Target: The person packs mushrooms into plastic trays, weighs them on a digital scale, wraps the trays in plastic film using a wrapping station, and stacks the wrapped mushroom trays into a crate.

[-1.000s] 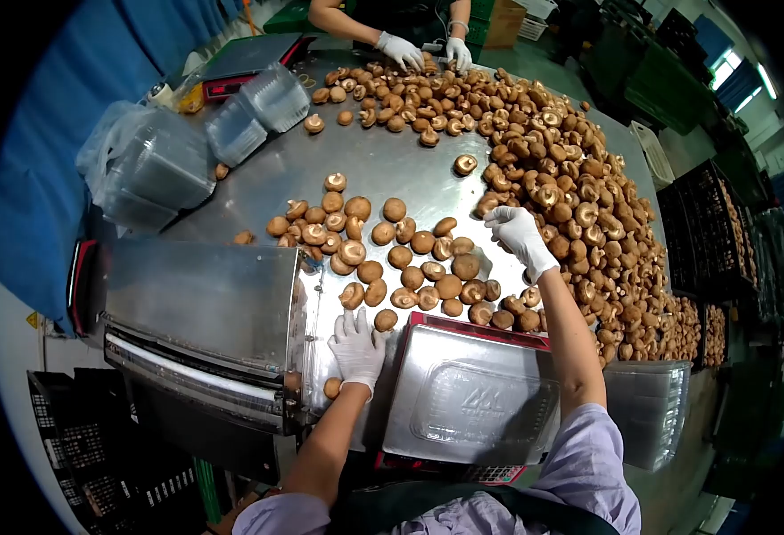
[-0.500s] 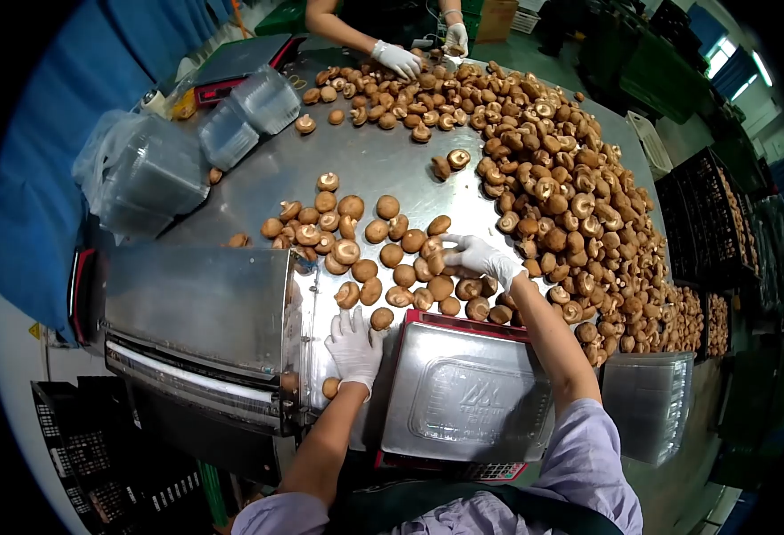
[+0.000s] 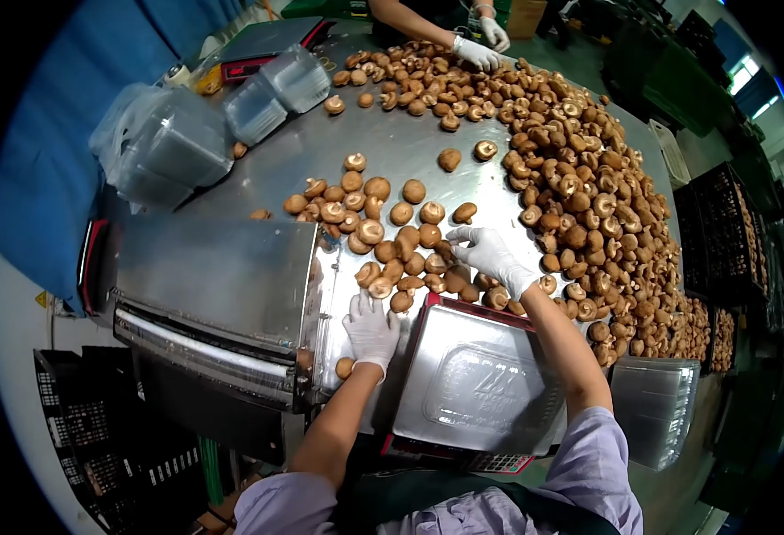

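My left hand (image 3: pixel 372 333), in a white glove, lies with spread fingers on the metal table (image 3: pixel 285 147), its fingertips near a shiitake mushroom (image 3: pixel 401 301). A single mushroom (image 3: pixel 345 367) sits beside that wrist. My right hand (image 3: pixel 494 259), also gloved, reaches over the right side of a loose group of mushrooms (image 3: pixel 405 241). Its fingers are stretched and apart, beside a brown mushroom (image 3: pixel 456 278); contact is hard to make out. Between my forearms stands a red-edged scale (image 3: pixel 414 357) with a clear plastic tray (image 3: pixel 490 388) on its metal top.
A large mushroom heap (image 3: pixel 588 205) covers the right side. Across the table, a co-worker's gloved hands (image 3: pixel 477 55) are at the heap. A metal wrapping machine (image 3: pixel 214 267) stands left. Clear plastic containers (image 3: pixel 169 147) sit behind it; more stacked trays (image 3: pixel 655 406) are right.
The view has shifted, so the scene sits further right and higher. My right hand has moved slightly left and toward me over the mushrooms, which lie closer together. One co-worker's hand has lifted.
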Action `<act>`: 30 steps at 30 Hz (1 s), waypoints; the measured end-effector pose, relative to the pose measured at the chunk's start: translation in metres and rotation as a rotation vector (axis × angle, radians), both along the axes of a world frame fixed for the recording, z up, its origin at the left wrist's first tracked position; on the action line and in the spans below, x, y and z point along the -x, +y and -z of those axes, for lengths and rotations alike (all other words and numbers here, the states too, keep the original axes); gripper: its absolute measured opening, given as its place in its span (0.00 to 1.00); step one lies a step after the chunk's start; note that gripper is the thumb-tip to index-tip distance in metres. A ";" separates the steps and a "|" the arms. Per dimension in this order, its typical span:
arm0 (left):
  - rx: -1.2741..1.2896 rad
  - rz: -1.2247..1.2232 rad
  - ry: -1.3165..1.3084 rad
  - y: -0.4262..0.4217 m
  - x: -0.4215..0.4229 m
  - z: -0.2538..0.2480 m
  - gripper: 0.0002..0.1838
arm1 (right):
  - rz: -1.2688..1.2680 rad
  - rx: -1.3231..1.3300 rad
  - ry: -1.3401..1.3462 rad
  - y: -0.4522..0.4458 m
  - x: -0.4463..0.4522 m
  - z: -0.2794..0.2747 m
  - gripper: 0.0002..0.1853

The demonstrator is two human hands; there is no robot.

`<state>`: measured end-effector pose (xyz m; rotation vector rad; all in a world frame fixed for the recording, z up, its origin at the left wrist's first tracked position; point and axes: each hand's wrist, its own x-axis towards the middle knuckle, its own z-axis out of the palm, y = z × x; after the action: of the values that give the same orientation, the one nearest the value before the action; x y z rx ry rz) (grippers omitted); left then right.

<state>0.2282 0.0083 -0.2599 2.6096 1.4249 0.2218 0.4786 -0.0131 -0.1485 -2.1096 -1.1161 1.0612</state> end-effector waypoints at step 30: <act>-0.060 0.031 -0.119 0.001 -0.001 -0.007 0.26 | 0.771 -0.630 0.589 -0.375 0.046 -0.068 0.24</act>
<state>0.2294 0.0097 -0.2532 2.6155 1.3577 0.4144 0.4323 -0.3885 -0.0806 -1.3672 -0.2341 0.7262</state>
